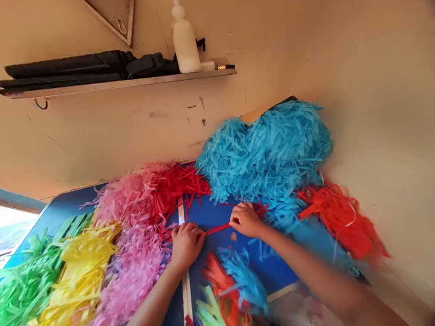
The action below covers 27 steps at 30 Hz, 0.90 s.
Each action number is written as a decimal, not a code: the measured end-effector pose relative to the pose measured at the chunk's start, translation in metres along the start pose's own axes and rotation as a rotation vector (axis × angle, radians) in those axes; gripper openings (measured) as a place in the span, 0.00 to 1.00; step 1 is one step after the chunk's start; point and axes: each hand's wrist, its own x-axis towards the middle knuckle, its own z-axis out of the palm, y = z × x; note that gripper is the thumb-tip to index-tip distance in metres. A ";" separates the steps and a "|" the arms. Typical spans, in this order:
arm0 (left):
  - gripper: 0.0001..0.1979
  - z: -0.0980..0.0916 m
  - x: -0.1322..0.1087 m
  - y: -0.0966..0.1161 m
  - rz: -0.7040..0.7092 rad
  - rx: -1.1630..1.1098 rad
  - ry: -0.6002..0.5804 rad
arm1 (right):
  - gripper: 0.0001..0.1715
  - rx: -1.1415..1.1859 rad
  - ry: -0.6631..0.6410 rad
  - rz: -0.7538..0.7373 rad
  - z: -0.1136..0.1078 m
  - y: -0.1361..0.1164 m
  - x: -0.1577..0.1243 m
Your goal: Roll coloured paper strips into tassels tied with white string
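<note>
Both my hands rest on a blue table [210, 216] and pinch the two ends of a red paper strip [217, 228]. My left hand [186, 242] is closed on the strip's left end, beside pink shredded paper [136, 267]. My right hand [245, 220] is closed on the right end, at the foot of a big heap of light blue shredded paper [268, 149]. The strip lies stretched between them, slanting slightly up to the right.
Heaps of shredded paper ring the table: red [173, 185], pink [118, 199], yellow [81, 267], green [23, 285], orange-red [340, 217]. Small blue and orange tufts [231, 280] lie near me. A wall shelf [129, 82] holds a white bottle [185, 40] and black items.
</note>
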 end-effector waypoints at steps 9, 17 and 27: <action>0.06 -0.011 0.022 0.001 0.085 0.032 -0.085 | 0.03 -0.058 -0.018 -0.023 -0.005 -0.007 0.007; 0.11 -0.015 0.011 0.007 0.418 0.161 0.096 | 0.06 -0.292 0.003 -0.395 -0.010 -0.023 0.002; 0.06 -0.004 0.011 0.026 0.407 0.187 0.217 | 0.09 -0.281 0.060 -0.387 0.002 -0.018 0.016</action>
